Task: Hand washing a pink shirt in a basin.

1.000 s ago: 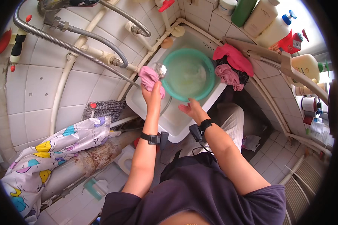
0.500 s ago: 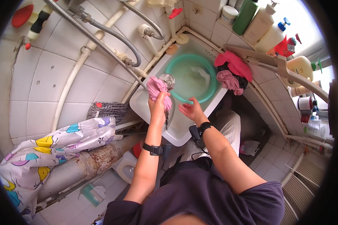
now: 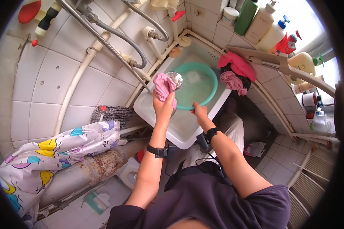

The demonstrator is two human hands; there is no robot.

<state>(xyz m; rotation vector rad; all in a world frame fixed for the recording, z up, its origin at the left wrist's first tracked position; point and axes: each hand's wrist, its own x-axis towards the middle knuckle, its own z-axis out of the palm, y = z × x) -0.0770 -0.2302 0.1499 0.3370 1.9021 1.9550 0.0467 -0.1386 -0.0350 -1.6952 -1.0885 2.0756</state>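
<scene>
My left hand (image 3: 163,107) is closed around a bunched pink cloth (image 3: 164,86), over the left side of a white tub (image 3: 181,133). Right beside the cloth is a round silver shower head (image 3: 175,79); whether the same hand also holds it I cannot tell. In the tub sits a green plastic basin (image 3: 213,91) of cloudy water with a pale patch on it. My right hand (image 3: 199,113) grips the basin's near rim, thumb over the edge. On the tub's right edge lies a heap of wet-looking laundry (image 3: 237,68), bright pink, paler pink and black.
A metal shower hose (image 3: 103,41) slants across the tiled left wall among pipes. Bottles (image 3: 260,26) line the windowsill at the right, behind a beige bar (image 3: 305,78). At the left, a patterned plastic curtain (image 3: 65,147) drapes over a rusty pipe (image 3: 99,166), near a grey mop (image 3: 112,114).
My right hand has gone from open fingers near the basin to gripping its near rim. The basin has shifted slightly toward me. My left hand still holds the pink cloth.
</scene>
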